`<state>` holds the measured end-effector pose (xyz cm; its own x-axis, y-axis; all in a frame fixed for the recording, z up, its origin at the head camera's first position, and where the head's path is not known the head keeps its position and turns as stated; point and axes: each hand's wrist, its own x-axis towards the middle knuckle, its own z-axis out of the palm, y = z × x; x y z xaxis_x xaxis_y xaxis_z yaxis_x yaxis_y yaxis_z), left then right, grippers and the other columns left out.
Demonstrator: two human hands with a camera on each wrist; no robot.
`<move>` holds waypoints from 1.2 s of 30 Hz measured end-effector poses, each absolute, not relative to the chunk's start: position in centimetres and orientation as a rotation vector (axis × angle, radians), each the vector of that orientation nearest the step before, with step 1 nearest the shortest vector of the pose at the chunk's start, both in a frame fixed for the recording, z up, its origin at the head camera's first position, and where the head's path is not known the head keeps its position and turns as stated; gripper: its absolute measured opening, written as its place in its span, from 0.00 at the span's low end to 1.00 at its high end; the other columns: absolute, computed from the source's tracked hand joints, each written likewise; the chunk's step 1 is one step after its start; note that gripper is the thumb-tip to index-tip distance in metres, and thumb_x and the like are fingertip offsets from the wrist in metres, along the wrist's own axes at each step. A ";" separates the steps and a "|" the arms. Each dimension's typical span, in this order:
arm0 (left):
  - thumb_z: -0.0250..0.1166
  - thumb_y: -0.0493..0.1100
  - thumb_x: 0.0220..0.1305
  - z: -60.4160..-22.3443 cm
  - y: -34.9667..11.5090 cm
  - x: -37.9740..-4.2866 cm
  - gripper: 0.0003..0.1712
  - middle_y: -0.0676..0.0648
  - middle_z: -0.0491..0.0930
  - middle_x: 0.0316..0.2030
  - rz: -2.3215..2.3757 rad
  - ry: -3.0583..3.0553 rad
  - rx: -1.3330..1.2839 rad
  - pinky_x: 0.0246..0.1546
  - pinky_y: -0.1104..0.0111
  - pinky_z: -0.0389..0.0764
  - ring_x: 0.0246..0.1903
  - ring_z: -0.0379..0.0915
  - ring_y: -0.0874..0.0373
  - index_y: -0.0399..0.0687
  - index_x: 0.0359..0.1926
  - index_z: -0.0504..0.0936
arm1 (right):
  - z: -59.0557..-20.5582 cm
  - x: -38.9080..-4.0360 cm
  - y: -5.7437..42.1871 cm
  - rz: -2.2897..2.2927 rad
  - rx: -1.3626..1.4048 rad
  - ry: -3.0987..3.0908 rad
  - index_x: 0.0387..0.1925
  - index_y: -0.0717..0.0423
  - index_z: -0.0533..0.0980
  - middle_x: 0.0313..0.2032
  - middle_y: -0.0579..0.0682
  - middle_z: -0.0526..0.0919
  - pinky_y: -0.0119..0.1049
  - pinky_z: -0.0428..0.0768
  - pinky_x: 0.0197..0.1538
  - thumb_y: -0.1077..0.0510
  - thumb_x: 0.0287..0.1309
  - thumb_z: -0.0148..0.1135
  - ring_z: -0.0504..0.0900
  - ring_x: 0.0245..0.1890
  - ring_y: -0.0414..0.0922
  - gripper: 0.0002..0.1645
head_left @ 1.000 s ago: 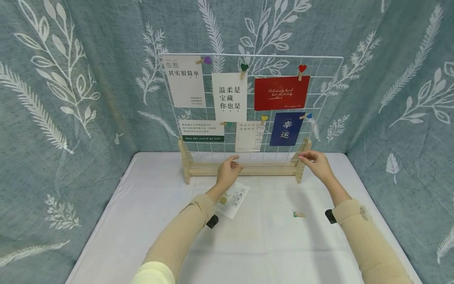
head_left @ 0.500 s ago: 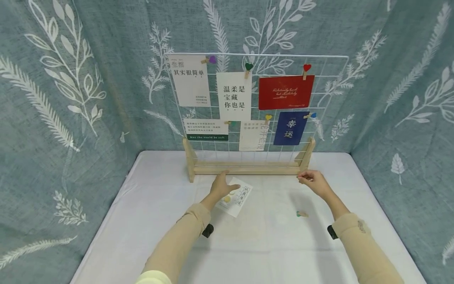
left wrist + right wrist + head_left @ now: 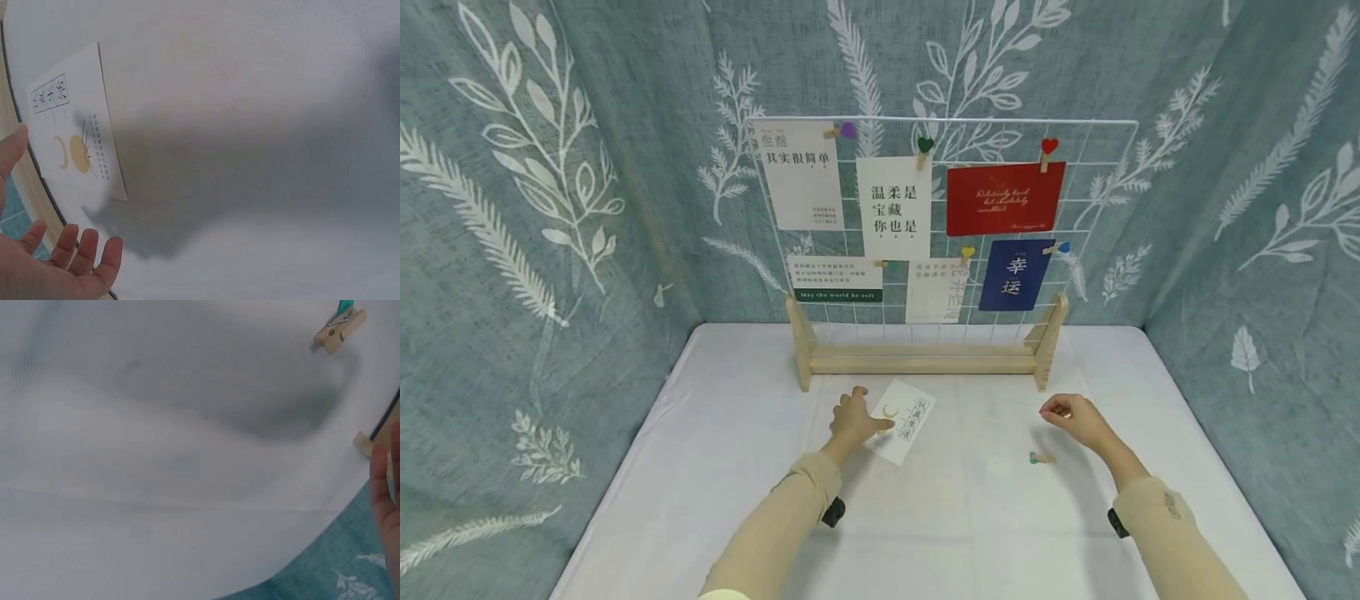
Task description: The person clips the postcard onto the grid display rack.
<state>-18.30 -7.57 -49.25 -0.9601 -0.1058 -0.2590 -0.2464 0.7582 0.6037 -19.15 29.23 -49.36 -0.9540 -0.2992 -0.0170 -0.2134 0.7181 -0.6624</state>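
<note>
My left hand (image 3: pixel 852 423) is over the left side of a white card (image 3: pixel 904 442) that lies tilted on the table. Thumb and fingers are spread apart and hold nothing. The left wrist view shows the card (image 3: pixel 47 134) with a yellow moon and disc print beyond the fingers, and the hand (image 3: pixel 56 269) clear of it. Over the table's right side, my right hand (image 3: pixel 1078 421) has its fingers loosely bent, with nothing seen between them. Just below it lies a small wooden clothespin (image 3: pixel 1042 457) with a green end, also seen in the right wrist view as a clothespin (image 3: pixel 340 330).
A white wire grid (image 3: pixel 1086 187) stands at the back on a wooden base (image 3: pixel 925 365). Clothespins with coloured hearts hold several cards on it, including a red card (image 3: pixel 1003 200) and a blue card (image 3: pixel 1012 275). A leaf-patterned curtain (image 3: pixel 625 208) surrounds the white table (image 3: pixel 962 517).
Both hands have drawn back from the grid's base toward the front. The left hand has moved down and left to the loose card; the right hand has come down near the clothespin.
</note>
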 end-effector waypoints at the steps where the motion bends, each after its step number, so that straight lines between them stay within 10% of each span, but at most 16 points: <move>1: 0.75 0.49 0.47 -49.4 -7.6 -18.2 0.44 0.32 0.69 0.53 0.986 2.744 -0.288 0.47 0.46 0.75 0.51 0.68 0.35 0.40 0.61 0.64 | -49.5 -19.0 29.2 -1.052 -0.418 2.792 0.32 0.67 0.79 0.28 0.54 0.82 0.29 0.75 0.33 0.66 0.58 0.59 0.75 0.30 0.38 0.05; 21: 0.81 0.47 0.33 -50.7 -7.8 -17.3 0.50 0.30 0.67 0.48 0.822 2.668 -0.349 0.50 0.44 0.75 0.49 0.66 0.38 0.30 0.53 0.62 | -54.2 -18.0 31.1 -1.207 -0.495 2.684 0.30 0.60 0.77 0.26 0.50 0.80 0.32 0.75 0.31 0.50 0.54 0.66 0.75 0.27 0.39 0.16; 36: 0.79 0.47 0.38 -50.8 -7.1 -17.5 0.45 0.30 0.68 0.45 0.703 2.634 -0.415 0.50 0.46 0.75 0.47 0.66 0.39 0.27 0.51 0.65 | -53.8 -15.8 29.4 -1.384 -0.049 2.618 0.41 0.76 0.72 0.29 0.50 0.74 0.25 0.70 0.33 0.65 0.56 0.61 0.66 0.27 0.31 0.15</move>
